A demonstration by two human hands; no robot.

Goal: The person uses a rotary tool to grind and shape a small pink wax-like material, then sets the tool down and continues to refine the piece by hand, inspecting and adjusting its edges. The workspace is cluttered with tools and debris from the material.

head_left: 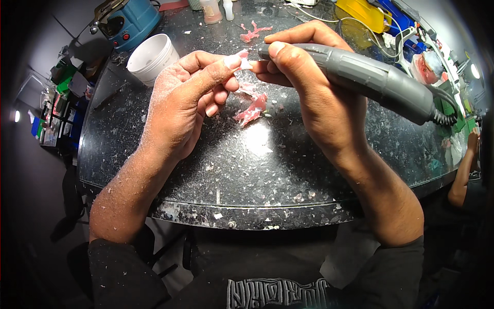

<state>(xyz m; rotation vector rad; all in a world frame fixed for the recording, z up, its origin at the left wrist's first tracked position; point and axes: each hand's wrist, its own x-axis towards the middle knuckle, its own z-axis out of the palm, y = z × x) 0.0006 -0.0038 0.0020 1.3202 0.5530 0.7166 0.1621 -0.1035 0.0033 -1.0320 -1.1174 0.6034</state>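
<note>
My left hand [177, 105], dusted with pale powder, pinches a small pink-and-white piece [245, 64] between thumb and fingertips; it looks like part of a denture. My right hand [327, 100] wraps round a thick grey rotary handpiece [381, 85], whose coiled cord [448, 119] leaves its rear end at the right. The handpiece's nose points left at the piece, close to it. Its bit I cannot make out. Some right fingertips come up against the piece or very near it. Below the hands, a torn pink scrap [252, 110] lies on the dark speckled table [247, 177].
A white plastic tub [153, 59] stands behind my left hand, near a blue machine [126, 26]. A branched pink piece [253, 32] and small bottles [211, 11] lie farther back. Yellow and blue containers [364, 14] sit at the far right. Another person's arm [465, 167] shows at the right edge.
</note>
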